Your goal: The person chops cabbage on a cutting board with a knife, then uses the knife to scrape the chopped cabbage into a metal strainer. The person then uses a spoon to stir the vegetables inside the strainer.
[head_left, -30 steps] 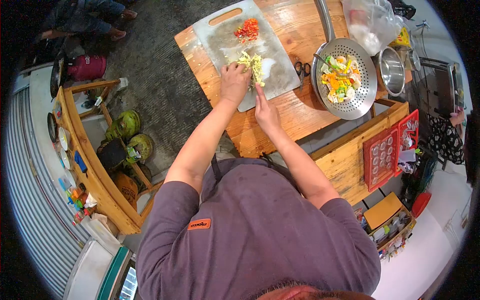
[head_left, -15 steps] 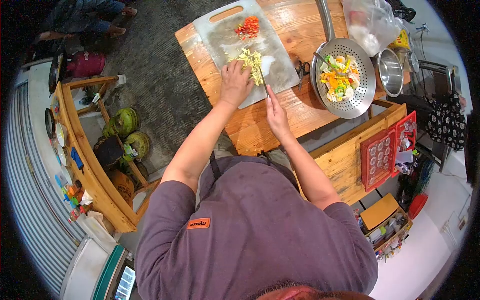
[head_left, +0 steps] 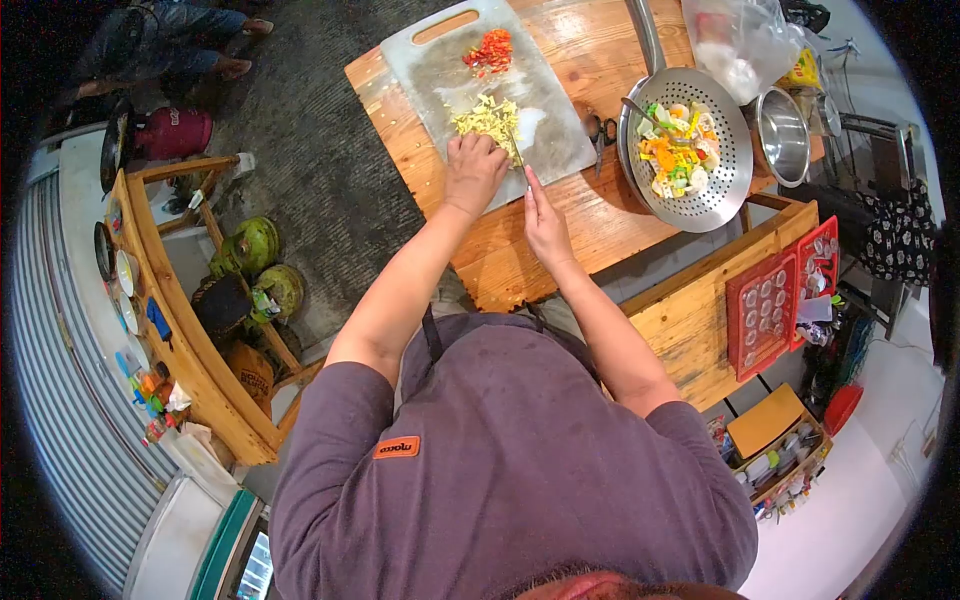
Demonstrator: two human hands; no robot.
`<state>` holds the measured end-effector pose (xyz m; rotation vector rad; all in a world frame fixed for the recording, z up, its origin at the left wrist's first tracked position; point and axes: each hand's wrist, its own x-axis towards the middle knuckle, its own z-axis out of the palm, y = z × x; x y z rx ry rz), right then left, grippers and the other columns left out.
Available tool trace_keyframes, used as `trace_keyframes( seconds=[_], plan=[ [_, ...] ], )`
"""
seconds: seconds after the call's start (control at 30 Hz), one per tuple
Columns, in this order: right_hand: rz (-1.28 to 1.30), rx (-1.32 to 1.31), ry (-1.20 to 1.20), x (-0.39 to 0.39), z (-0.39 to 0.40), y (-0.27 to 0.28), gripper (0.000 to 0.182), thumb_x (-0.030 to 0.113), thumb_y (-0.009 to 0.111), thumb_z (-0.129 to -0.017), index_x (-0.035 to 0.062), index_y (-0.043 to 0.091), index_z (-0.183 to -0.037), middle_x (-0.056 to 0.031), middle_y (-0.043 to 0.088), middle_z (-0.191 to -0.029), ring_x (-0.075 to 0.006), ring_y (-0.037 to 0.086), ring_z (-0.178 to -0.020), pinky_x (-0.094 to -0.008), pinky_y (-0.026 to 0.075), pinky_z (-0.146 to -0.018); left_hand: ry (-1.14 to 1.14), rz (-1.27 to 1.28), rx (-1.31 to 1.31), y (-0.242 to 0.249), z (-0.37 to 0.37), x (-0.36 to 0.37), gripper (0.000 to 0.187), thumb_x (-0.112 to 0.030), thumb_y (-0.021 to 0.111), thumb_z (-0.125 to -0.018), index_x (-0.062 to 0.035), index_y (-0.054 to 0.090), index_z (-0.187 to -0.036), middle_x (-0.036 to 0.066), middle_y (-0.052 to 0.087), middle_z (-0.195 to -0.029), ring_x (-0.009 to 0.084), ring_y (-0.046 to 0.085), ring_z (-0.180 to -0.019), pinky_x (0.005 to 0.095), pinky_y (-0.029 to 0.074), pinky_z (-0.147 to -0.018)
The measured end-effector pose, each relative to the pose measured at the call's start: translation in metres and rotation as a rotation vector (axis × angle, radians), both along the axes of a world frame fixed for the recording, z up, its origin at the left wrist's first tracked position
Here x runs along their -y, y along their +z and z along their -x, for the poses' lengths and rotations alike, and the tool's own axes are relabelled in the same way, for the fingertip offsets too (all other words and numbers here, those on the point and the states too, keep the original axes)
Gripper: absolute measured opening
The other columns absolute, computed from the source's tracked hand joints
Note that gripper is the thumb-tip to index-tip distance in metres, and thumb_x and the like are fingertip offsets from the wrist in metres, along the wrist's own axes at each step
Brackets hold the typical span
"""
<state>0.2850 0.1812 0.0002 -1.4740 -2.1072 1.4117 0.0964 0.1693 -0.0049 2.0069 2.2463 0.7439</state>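
My right hand (head_left: 547, 228) grips a knife (head_left: 517, 150), its blade slanting up along the right side of a pile of pale-yellow chopped pieces (head_left: 484, 117). My left hand (head_left: 474, 174) is closed, fingers curled at the lower edge of this pile, beside the blade; the fingertips are hidden. Under them lies a worn white cutting board (head_left: 562, 140) with a handle slot at its far end. Farther up the board sits a small heap of chopped red pieces (head_left: 490, 52), perhaps chili or pepper.
Right of the board, scissors (head_left: 600, 135) lie on the wooden table (head_left: 615, 265). A perforated strainer (head_left: 735, 125) holds cut vegetables and a spoon; a steel bowl (head_left: 783, 140) stands beyond it. Red trays (head_left: 765, 318) sit at right. Green gas cylinders (head_left: 255, 245) stand left; a person's legs (head_left: 190, 40) show far left.
My left fingers have curled in more and now sit at the near edge of the yellow pile. The knife has shifted slightly left, with its handle a little farther up.
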Motion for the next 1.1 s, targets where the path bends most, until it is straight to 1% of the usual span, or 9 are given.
trace_keyframes(
  seconds=[0.03,0.17,0.27,0.37,0.47,0.53,0.67,0.73,1.1],
  plan=[
    [-0.023,0.035,0.015,0.001,-0.001,-0.001,0.048,0.028,0.046,-0.113,0.0289,0.042,-0.162,-0.0220,0.065,-0.076,-0.0360,0.064,-0.066,-0.0436,0.051,-0.070,0.001,0.005,0.000,0.000,-0.001,0.002,0.011,-0.025,0.078,-0.082,-0.0160,0.073,-0.086,0.002,0.061,-0.095,0.0247,0.057,-0.105,0.0453,0.039,-0.096],
    [-0.186,0.162,0.095,0.000,0.006,-0.009,0.048,0.029,0.046,-0.113,0.0299,0.043,-0.162,-0.0229,0.067,-0.082,-0.0361,0.067,-0.070,-0.0433,0.052,-0.073,0.025,-0.013,-0.024,-0.004,-0.006,0.001,0.007,-0.023,0.075,-0.085,-0.0162,0.073,-0.086,0.001,0.064,-0.091,0.0238,0.058,-0.103,0.0446,0.040,-0.094],
    [-0.257,-0.032,-0.025,0.000,0.010,-0.013,0.048,0.030,0.047,-0.113,0.0303,0.043,-0.161,-0.0244,0.069,-0.086,-0.0360,0.070,-0.076,-0.0432,0.054,-0.076,0.049,-0.027,-0.027,-0.006,-0.007,0.001,0.008,-0.023,0.075,-0.086,-0.0155,0.074,-0.089,0.001,0.067,-0.094,0.0242,0.060,-0.103,0.0446,0.040,-0.095],
    [-0.023,-0.091,-0.061,-0.003,0.006,0.001,0.048,0.030,0.047,-0.113,0.0302,0.044,-0.161,-0.0261,0.071,-0.091,-0.0364,0.073,-0.083,-0.0435,0.054,-0.079,0.070,0.010,-0.030,-0.011,-0.004,0.005,0.009,-0.022,0.077,-0.087,-0.0150,0.075,-0.092,0.001,0.070,-0.098,0.0246,0.061,-0.105,0.0447,0.041,-0.095],
    [-0.205,-0.237,-0.025,-0.002,0.004,-0.007,0.048,0.029,0.047,-0.113,0.0307,0.044,-0.161,-0.0255,0.069,-0.086,-0.0352,0.070,-0.075,-0.0439,0.053,-0.076,0.072,0.014,-0.015,-0.010,-0.003,0.004,0.008,-0.022,0.076,-0.087,-0.0152,0.076,-0.092,0.001,0.070,-0.097,0.0243,0.061,-0.105,0.0445,0.041,-0.095],
    [0.031,-0.028,0.002,-0.002,0.005,0.005,0.048,0.030,0.047,-0.112,0.0340,0.043,-0.160,-0.0277,0.072,-0.110,-0.0473,0.070,-0.096,-0.0509,0.056,-0.084,0.074,0.000,-0.007,-0.009,-0.002,0.001,0.008,-0.021,0.076,-0.087,-0.0154,0.076,-0.091,0.001,0.070,-0.096,0.0241,0.061,-0.104,0.0445,0.041,-0.094],
    [-0.064,-0.018,0.042,0.000,0.008,-0.006,0.049,0.029,0.049,-0.111,0.0353,0.043,-0.160,-0.0274,0.072,-0.101,-0.0481,0.070,-0.089,-0.0519,0.056,-0.078,0.064,-0.040,-0.050,-0.008,-0.002,-0.002,0.004,-0.020,0.073,-0.083,-0.0159,0.073,-0.081,0.001,0.065,-0.088,0.0240,0.060,-0.098,0.0437,0.041,-0.092],
    [-0.248,0.082,0.088,0.003,0.012,-0.010,0.049,0.026,0.048,-0.112,0.0325,0.043,-0.161,-0.0269,0.067,-0.083,-0.0417,0.066,-0.073,-0.0462,0.053,-0.073,0.059,-0.034,-0.056,-0.008,-0.003,-0.001,0.004,-0.020,0.073,-0.082,-0.0161,0.073,-0.081,0.001,0.065,-0.087,0.0240,0.060,-0.097,0.0437,0.041,-0.092],
    [-0.031,-0.117,-0.056,-0.001,0.020,0.004,0.046,0.029,0.049,-0.112,0.0246,0.049,-0.158,-0.0207,0.062,-0.078,-0.0248,0.061,-0.068,-0.0384,0.052,-0.074,0.145,-0.016,-0.021,-0.013,0.005,-0.006,0.006,-0.023,0.073,-0.085,-0.0176,0.075,-0.084,0.001,0.067,-0.086,0.0241,0.060,-0.098,0.0439,0.040,-0.091]
  ],
)
